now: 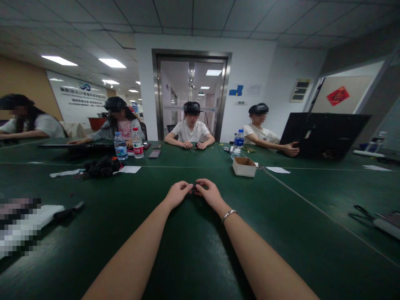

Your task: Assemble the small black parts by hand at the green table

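Both hands in contact with one small dark piece (194,188), located between the fingertips and just above or on the surface (contact not resolvable). Left hand (178,194) pinches its left end with thumb and fingers; right hand (210,194) pinches its right end likewise. Long axis appears to run crosswise, from one hand to the other; most of the body is covered by fingers, so which end is the front cannot be told. One metal bracelet (229,215) on the right wrist.

Surface (193,254): dark green, lightly glossy, thin pale seams beyond and right of the hands.

Well left of the hands: one dark-handled tool (67,211) beside a pale item (50,214), partly pixelated. Far right: one pale device (387,223) with a dark loop.

Beyond the hands, to the left: a black tangled heap (101,167), two bottles (121,146). Beyond, to the right: one open white box (244,168), a third bottle (238,139), one large black panel (321,135) touched by a co-worker's hand (291,149).

Across from the hands: four seated people (191,130), each wearing a dark headset. Behind them: white wall, metal-framed glass double door (191,93), one red diamond-shaped decoration (338,96) at right.
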`<move>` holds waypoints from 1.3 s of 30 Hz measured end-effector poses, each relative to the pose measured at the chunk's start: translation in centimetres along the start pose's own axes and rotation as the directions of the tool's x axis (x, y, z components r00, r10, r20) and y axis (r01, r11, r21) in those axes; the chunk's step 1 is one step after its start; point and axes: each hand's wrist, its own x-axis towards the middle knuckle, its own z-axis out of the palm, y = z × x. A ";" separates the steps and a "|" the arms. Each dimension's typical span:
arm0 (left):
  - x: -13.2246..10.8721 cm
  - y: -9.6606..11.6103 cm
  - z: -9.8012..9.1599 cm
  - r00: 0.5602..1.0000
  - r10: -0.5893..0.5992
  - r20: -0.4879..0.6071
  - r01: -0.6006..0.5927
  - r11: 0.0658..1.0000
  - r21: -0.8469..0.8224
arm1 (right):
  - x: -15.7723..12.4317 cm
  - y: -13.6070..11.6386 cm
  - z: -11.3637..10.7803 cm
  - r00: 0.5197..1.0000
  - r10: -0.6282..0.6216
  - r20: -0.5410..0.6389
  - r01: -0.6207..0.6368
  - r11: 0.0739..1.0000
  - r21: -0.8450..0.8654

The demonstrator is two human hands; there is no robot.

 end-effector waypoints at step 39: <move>0.4 -0.4 -0.4 0.999 0.016 -0.032 -0.020 0.990 -0.139 | -0.2 -0.6 -0.5 0.993 -0.024 0.118 0.028 0.999 -0.032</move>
